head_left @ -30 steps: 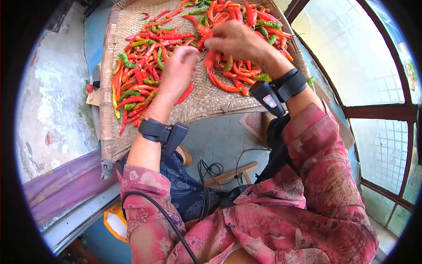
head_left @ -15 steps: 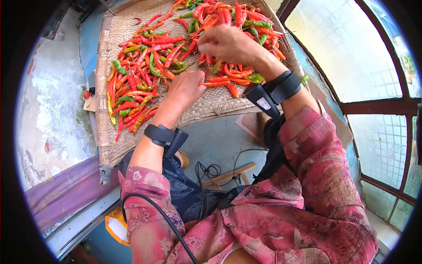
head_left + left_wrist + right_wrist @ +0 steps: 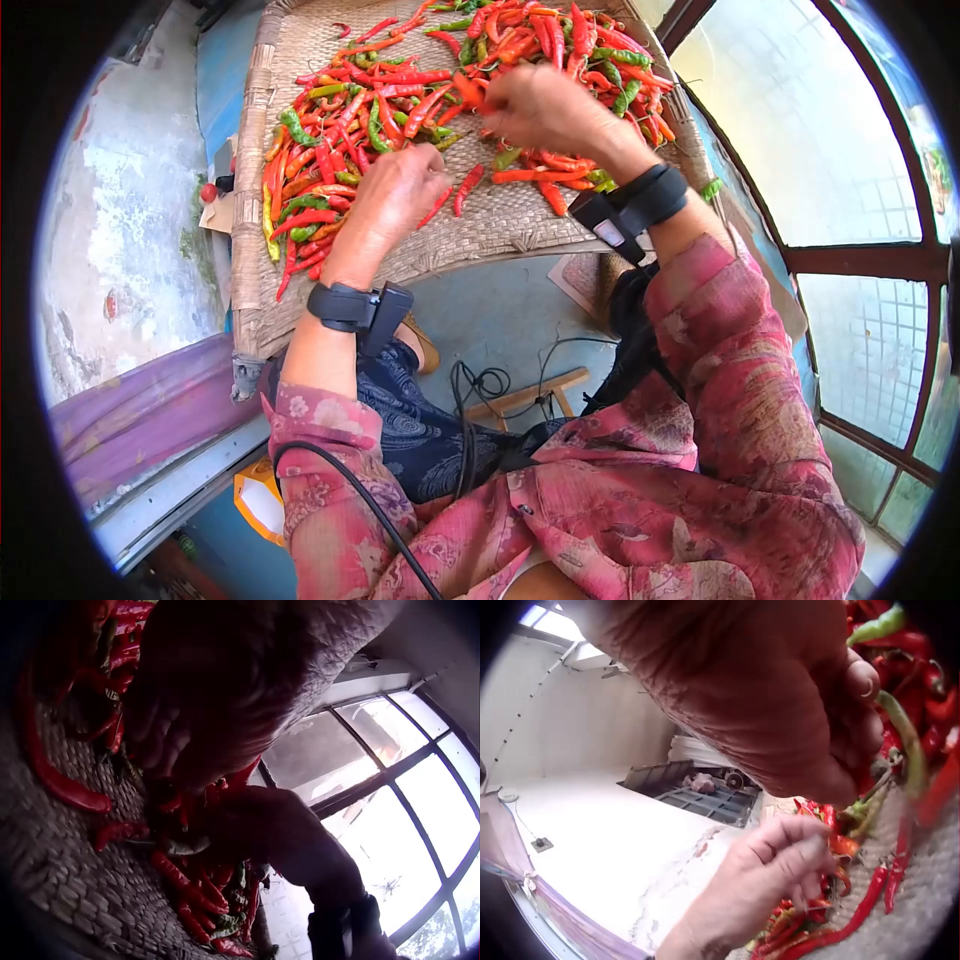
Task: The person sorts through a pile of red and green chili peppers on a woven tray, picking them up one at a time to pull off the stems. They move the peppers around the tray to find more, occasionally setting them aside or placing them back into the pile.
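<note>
Woven tray (image 3: pixel 480 225), chilies (image 3: pixel 400 100), L fingertips (image 3: pixel 814 847) via R-wrist

Left hand (image 3: pixel 395 195) has dropped away from the right hand (image 3: pixel 545 105), beside which it was raised a second ago, and now lies lower on the woven tray (image 3: pixel 500 225), nearer its front edge. A short red chilli (image 3: pixel 465 190) now lies exposed just beside its fingers.

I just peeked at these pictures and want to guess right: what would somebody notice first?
First, the bright heap of red, orange and green chili peppers spread over the woven tray at the top of the head view. Next, the left hand and right hand busy among them, and the pink flowered sleeves below.
</note>
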### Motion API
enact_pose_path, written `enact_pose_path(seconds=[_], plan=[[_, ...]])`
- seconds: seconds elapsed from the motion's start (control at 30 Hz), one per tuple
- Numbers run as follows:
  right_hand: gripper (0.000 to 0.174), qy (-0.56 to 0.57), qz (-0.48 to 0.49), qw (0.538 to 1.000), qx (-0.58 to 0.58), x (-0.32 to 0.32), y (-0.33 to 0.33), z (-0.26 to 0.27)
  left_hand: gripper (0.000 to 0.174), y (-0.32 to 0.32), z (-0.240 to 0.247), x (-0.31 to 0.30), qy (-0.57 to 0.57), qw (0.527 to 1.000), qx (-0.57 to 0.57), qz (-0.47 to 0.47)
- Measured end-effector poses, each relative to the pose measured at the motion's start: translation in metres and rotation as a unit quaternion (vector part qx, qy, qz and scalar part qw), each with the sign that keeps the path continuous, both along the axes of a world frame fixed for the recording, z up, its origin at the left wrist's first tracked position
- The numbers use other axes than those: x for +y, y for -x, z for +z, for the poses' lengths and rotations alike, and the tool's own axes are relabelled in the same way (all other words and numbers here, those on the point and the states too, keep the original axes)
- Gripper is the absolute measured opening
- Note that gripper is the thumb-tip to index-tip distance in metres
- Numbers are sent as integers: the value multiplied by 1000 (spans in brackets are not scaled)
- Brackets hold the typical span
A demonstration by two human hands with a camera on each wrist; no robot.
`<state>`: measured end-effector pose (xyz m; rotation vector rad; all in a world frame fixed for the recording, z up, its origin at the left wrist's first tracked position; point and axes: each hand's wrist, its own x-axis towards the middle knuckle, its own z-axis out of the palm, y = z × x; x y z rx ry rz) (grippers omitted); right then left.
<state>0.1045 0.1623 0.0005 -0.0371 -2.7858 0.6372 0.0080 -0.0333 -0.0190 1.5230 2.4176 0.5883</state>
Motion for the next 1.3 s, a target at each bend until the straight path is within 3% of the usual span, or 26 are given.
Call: enact_pose_path(seconds=[0.1, 0.17, 0.23, 0.3, 0.33, 0.37, 0.5, 0.57, 0.63, 0.67, 0.77, 0.83, 0.9, 0.97, 1.03, 1.1, 1.13, 1.17, 1.2, 1.23, 1.3], plan=[[24, 16, -132, 988, 84, 26, 1, 18, 24, -12, -15, 1, 78, 993, 89, -18], [23, 95, -202, 963, 151, 32, -8, 34, 28, -22, -19, 3, 56, 992, 116, -6], [32, 9, -217, 938, 270, 33, -13, 35, 28, -23, -25, 9, 85, 990, 116, 1], [33, -19, -198, 947, 254, 26, -15, 33, 25, -25, -24, 14, 96, 989, 112, 13], [21, -36, -208, 959, 187, 26, -8, 26, 24, -27, -20, 16, 115, 988, 98, 21], [20, 20, -169, 972, 161, 22, -6, 14, 23, -28, -18, 19, 133, 987, 85, 29], [25, -12, 46, 999, 8, -8, -9, -8, 28, -26, -20, 20, 111, 989, 71, 69], [26, -21, 67, 997, -29, -16, -10, -16, 28, -22, -4, 21, 37, 994, -80, 69], [19, -31, 122, 988, -89, -21, -10, -17, 25, -15, -3, 21, 1, 992, -109, 71], [17, 23, 120, 989, -85, -23, -12, -18, 24, -9, -6, 21, -27, 985, -155, 73], [16, -8, 65, 993, -102, -27, -9, -13, 20, -4, -5, 16, -79, 965, -243, 68], [20, -1, 67, 994, -91, -21, -7, -12, 16, -8, 11, 14, -98, 905, -403, 91], [18, -11, 24, 999, -46, -11, -6, -10, 17, 4, 10, 9, -100, 915, -382, 86], [19, -33, -23, 998, 56, 4, -3, -6, 25, 14, 12, 5, -182, 888, -394, 154], [19, -13, -204, 978, 42, 7, -3, 19, 30, 22, 11, 5, -203, 877, -406, 157], [22, -118, -210, 933, 268, 9, -11, 36, 33, 21, 12, 7, -305, 808, -482, 147], [25, -99, -232, 946, 206, 15, -8, 30, 35, 19, 13, 9, -343, 763, -533, 124], [25, -100, -232, 945, 208, 13, -8, 27, 35, 16, 14, 14, -344, 764, -532, 122], [27, 35, -160, 981, 100, 1, -10, 28, 35, 13, 15, 20, -386, 726, -562, 94], [31, 170, -82, 982, -11, -11, -11, 29, 35, 10, 15, 25, -424, 684, -590, 66], [36, 219, -4, 975, 49, -32, -9, 8, 34, 7, 17, 33, -435, 666, -604, 55]])
